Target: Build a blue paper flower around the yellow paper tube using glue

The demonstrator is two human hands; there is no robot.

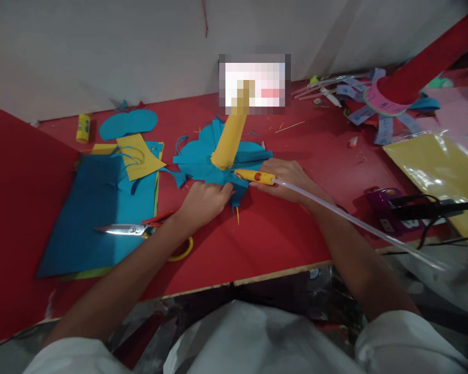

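Observation:
My right hand (286, 179) is closed around a yellow glue gun (259, 177). A long clear glue stick (351, 218) runs out of its back toward me, and its nozzle points left, near the foot of a yellow paper tube (230, 137). The tube stands slightly tilted on several blue paper petals (195, 158) spread on the table. With curled fingers, my left hand (207, 201) grips the near edge of the petals; its fingertips are partly hidden. Under my left forearm lie open scissors (128, 230) with red and yellow handles.
Blue sheets (89, 208), yellow paper scraps (138, 156) and a glue stick tube (83, 128) lie left on the red table (281, 234). At right are a red paper tube (437, 52), a yellow plastic-wrapped pack (432, 161) and a purple power strip with cables (386, 208).

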